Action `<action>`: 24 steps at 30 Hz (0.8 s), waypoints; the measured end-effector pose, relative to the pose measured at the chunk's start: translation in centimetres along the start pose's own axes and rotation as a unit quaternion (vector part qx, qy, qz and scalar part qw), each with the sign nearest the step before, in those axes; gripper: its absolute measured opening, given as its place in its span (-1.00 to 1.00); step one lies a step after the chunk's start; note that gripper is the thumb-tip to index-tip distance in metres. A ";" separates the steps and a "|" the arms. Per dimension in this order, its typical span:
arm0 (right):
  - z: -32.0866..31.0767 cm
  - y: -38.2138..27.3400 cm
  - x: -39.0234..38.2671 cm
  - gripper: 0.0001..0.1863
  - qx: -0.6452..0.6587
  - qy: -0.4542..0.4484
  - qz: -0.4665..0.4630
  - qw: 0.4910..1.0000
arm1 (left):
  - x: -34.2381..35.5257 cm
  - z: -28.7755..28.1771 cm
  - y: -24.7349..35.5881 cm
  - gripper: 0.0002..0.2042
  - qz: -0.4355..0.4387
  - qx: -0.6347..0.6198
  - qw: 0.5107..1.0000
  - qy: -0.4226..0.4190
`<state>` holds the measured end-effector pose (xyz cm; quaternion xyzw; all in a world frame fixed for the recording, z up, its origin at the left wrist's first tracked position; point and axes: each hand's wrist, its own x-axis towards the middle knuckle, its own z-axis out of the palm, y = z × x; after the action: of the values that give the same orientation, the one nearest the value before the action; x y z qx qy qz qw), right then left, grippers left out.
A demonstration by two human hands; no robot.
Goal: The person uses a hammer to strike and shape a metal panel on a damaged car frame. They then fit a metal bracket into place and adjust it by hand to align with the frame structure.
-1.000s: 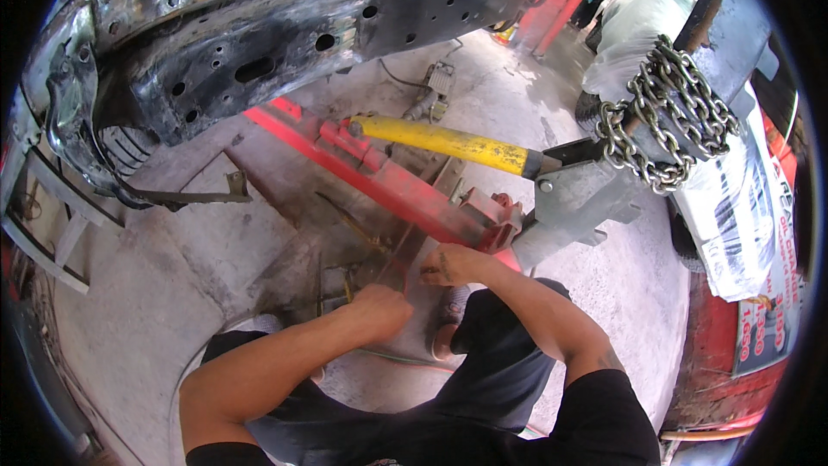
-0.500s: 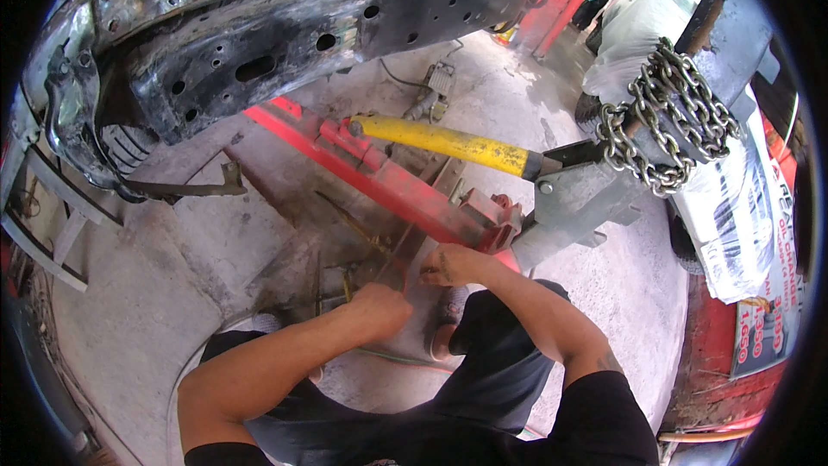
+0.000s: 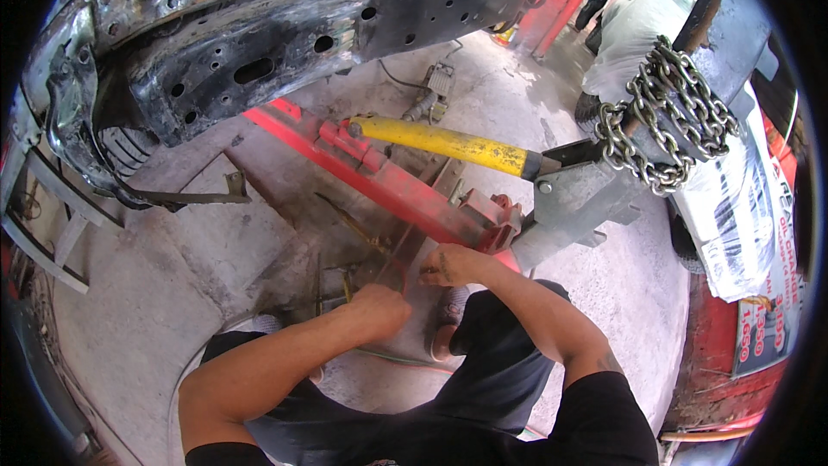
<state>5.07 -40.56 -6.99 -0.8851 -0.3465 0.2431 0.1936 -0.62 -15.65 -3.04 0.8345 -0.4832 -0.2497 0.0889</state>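
Observation:
Low in the middle, between my knees, my left hand (image 3: 382, 307) is closed in a fist with its knuckles up. Just right of it and slightly farther off, my right hand (image 3: 448, 266) is curled with the fingers bent in. Whatever either hand grips is hidden by the hands. A dull metal bar (image 3: 402, 261) runs down toward the gap between them, under the red steel beam (image 3: 392, 192). Across that beam lies a yellow hydraulic cylinder (image 3: 448, 143), joined to a grey steel bracket (image 3: 573, 203) on the right.
A black, holed vehicle frame rail (image 3: 285, 56) overhangs the far left. Heavy chain (image 3: 666, 121) wraps a steel post at right. Plastic-covered bundles (image 3: 726, 224) and a printed sign (image 3: 766, 319) stand beyond. Thin rods (image 3: 349, 220) and a grey corded device (image 3: 438, 85) lie on the concrete floor.

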 end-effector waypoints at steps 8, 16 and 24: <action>0.3 0.1 -0.1 -0.66 0.005 0.016 0.007 1.000 | 0.1 0.4 -0.3 -0.81 -0.002 -0.001 1.000 0.007; 0.3 0.1 -0.2 -0.66 -0.005 0.015 0.009 1.000 | 0.3 0.2 -0.4 -0.70 -0.009 -0.013 1.000 -0.024; -0.5 -0.7 -0.2 -0.64 -0.010 -0.001 0.005 1.000 | 0.5 0.2 -0.4 -0.70 -0.013 -0.007 0.999 -0.035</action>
<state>4.91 -40.29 -6.17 -0.8886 -0.3445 0.2415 0.1828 -0.23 -15.81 -3.56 0.8311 -0.4730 -0.2830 0.0743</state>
